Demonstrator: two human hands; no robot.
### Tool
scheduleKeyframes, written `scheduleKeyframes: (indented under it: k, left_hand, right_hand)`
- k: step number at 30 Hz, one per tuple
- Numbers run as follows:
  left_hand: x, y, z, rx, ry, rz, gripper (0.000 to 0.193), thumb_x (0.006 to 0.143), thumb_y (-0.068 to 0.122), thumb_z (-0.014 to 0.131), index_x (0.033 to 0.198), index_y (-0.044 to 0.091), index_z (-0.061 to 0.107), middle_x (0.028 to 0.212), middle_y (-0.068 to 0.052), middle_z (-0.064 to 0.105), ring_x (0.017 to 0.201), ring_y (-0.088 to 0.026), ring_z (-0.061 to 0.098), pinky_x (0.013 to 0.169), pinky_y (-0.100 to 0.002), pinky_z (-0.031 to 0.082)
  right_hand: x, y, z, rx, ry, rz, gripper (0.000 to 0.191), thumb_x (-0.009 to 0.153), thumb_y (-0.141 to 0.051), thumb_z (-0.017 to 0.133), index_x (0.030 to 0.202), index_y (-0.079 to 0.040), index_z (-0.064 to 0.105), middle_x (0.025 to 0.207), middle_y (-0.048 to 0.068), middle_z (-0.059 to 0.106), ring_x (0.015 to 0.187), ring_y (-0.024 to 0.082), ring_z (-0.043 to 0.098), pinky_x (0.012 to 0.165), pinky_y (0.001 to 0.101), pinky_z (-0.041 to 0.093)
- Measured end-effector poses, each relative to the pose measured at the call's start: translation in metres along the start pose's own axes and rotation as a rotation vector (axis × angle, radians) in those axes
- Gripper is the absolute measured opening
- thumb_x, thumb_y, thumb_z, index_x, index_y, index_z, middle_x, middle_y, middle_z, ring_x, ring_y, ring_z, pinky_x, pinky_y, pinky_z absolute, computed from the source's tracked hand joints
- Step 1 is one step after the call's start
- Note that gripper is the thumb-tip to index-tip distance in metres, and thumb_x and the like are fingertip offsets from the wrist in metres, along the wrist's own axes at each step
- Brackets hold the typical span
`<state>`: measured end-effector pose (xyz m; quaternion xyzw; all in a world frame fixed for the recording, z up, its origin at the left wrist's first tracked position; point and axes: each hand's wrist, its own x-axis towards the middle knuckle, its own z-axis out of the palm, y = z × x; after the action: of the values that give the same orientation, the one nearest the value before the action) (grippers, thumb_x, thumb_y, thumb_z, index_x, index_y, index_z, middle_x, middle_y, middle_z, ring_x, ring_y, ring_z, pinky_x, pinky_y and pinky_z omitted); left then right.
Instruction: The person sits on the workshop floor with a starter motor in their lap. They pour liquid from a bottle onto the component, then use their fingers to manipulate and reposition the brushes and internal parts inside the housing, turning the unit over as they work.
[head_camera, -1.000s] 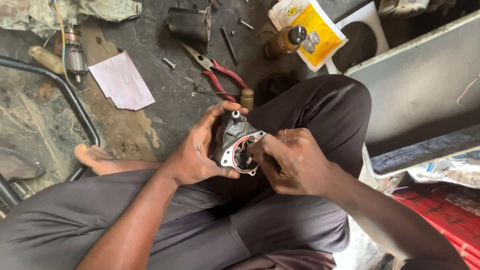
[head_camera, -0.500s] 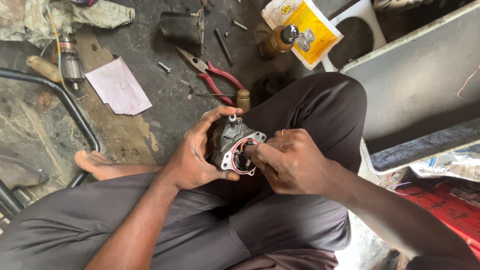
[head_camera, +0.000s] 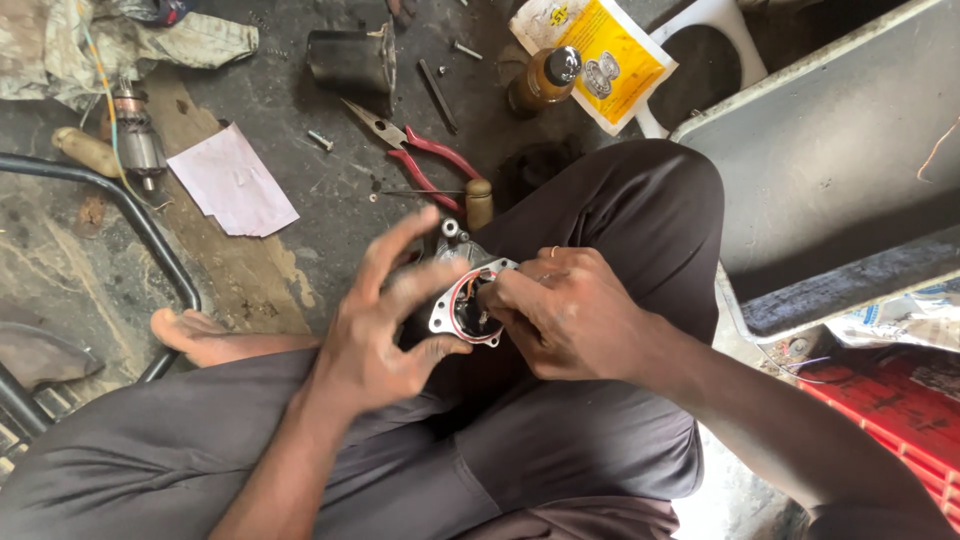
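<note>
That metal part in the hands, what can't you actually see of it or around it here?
Head view only:
- Metal part: its inside is hidden by the right hand's fingertips; its back is hidden by the left hand.
- Left hand: fingers blurred, so its grip is unclear.
- What the right hand's fingertips pinch: too small to tell.
- Grey tray: cut off by the right edge.
- Pliers: tip too small to judge.
</note>
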<state>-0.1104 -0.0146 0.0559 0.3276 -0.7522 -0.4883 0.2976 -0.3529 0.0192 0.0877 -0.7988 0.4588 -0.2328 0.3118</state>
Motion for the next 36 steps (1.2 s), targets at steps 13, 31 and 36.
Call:
scheduleKeyframes:
  k: [13, 31, 36]
  left_hand:
    - [-0.018, 0.022, 0.022, 0.492, 0.029, 0.115, 0.039, 0.085, 0.028, 0.085, 0.112, 0.004, 0.069, 0.140, -0.026, 0.048, 0.131, -0.055, 0.055, 0.096, -0.053, 0.059]
    - [-0.017, 0.019, 0.026, 0.364, 0.107, 0.022, 0.041, 0.073, 0.021, 0.087, 0.107, 0.006, 0.071, 0.134, -0.020, 0.050, 0.131, -0.052, 0.057, 0.095, -0.052, 0.059]
    - [-0.016, 0.016, 0.026, 0.387, 0.106, 0.039, 0.044, 0.068, 0.021, 0.087, 0.107, 0.010, 0.070, 0.128, -0.018, 0.050, 0.129, -0.051, 0.059, 0.092, -0.051, 0.061]
  right_hand:
    - [-0.001, -0.003, 0.004, -0.048, -0.016, -0.021, 0.023, 0.079, -0.004, 0.076, 0.092, -0.007, 0.057, 0.070, 0.005, 0.061, 0.065, 0.026, 0.064, 0.063, 0.0413, 0.049]
    - [-0.003, -0.008, 0.001, -0.021, 0.021, -0.002, 0.029, 0.073, -0.003, 0.081, 0.097, -0.007, 0.067, 0.072, 0.004, 0.062, 0.063, 0.022, 0.061, 0.058, 0.0382, 0.047]
    - [-0.014, -0.026, 0.010, 0.072, 0.161, 0.147, 0.033, 0.081, 0.005, 0.079, 0.112, -0.003, 0.067, 0.100, 0.010, 0.074, 0.079, 0.023, 0.070, 0.069, 0.0342, 0.057]
